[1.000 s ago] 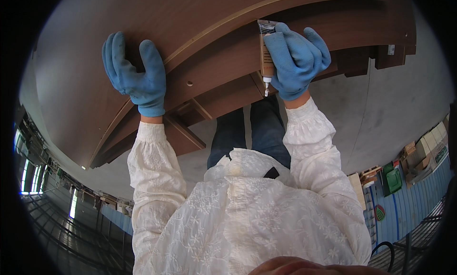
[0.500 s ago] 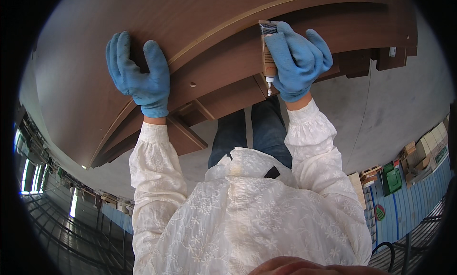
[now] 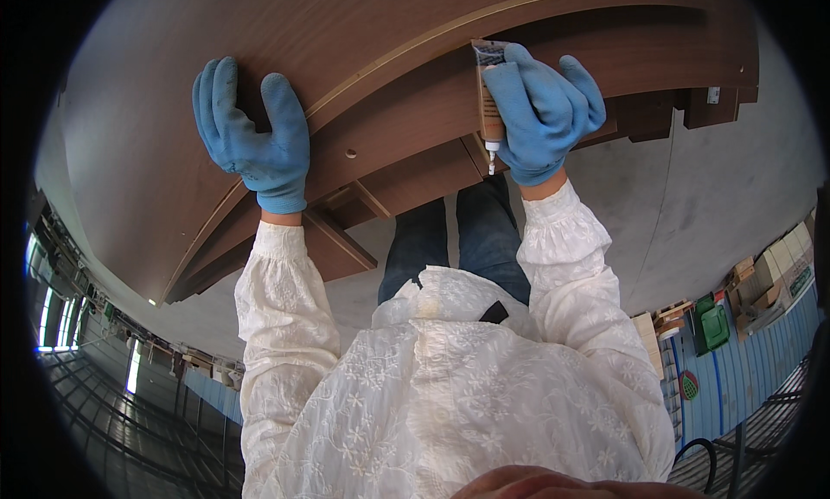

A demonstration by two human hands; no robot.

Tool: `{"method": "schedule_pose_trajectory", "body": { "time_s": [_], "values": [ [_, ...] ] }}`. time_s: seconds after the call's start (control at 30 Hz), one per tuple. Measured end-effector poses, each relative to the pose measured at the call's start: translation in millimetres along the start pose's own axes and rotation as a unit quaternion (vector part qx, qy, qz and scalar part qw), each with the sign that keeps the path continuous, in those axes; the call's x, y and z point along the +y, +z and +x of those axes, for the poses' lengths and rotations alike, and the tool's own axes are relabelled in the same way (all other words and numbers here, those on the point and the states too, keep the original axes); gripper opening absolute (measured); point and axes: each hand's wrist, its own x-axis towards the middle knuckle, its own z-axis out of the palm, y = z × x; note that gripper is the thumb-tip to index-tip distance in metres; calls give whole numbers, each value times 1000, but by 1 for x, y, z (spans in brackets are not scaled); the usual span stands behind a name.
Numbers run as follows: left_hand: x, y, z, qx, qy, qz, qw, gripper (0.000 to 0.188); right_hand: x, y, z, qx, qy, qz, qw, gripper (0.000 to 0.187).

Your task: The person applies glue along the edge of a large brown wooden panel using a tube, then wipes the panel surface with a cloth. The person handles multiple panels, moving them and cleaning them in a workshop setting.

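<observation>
A brown squeeze tube (image 3: 489, 110) with a white nozzle sits in the grip of my right hand (image 3: 545, 114), its nozzle toward me. Both hands wear blue work gloves. My left hand (image 3: 251, 132) rests at the edge of a large brown wood panel (image 3: 173, 145), thumb apart from the fingers and nothing in it. Below that panel's edge lies a long brown board (image 3: 398, 140) with a small round hole. The right hand is over this board. A light-coloured strip (image 3: 450, 24) runs along the far panel's edge.
Shorter brown wood pieces (image 3: 350, 205) stick out under the boards toward my legs. Grey floor (image 3: 674, 179) surrounds the stack. A green bin (image 3: 711, 324) and stacked boards (image 3: 778, 266) stand at the far right by a blue wall.
My right hand and the tube have shifted very slightly toward me and to the right. The left hand has stayed in place.
</observation>
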Motion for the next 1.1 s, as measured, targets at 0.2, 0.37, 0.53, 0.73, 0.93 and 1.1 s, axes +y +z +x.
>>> {"method": "schedule_pose_trajectory", "body": {
  "time_s": [0.2, 0.37, 0.53, 0.73, 0.93, 1.1],
  "values": [
    [0, 0, 1, 2, 9, -7, 1000, 46, 0, -4, 6, 17, -9, 2, 1000, 21],
    [1, -1, 3, 4, 14, -4, 1000, 45, 0, -19, 23, -20, 53, 121, 991, 26],
    [0, -1, 4, 2, 11, -17, 1000, 44, -10, -35, 45, -70, 126, 131, 981, 18],
    [0, -2, 4, 5, 10, -13, 1000, 43, -22, -41, 61, -109, 138, 95, 980, 15],
    [1, -2, 3, 6, -5, -12, 1000, 44, -23, -36, 65, -107, 128, 96, 981, 16],
    [0, -1, 3, 13, 0, -12, 1000, 44, -25, -36, 65, -108, 121, 95, 982, 15]
  ]
}}
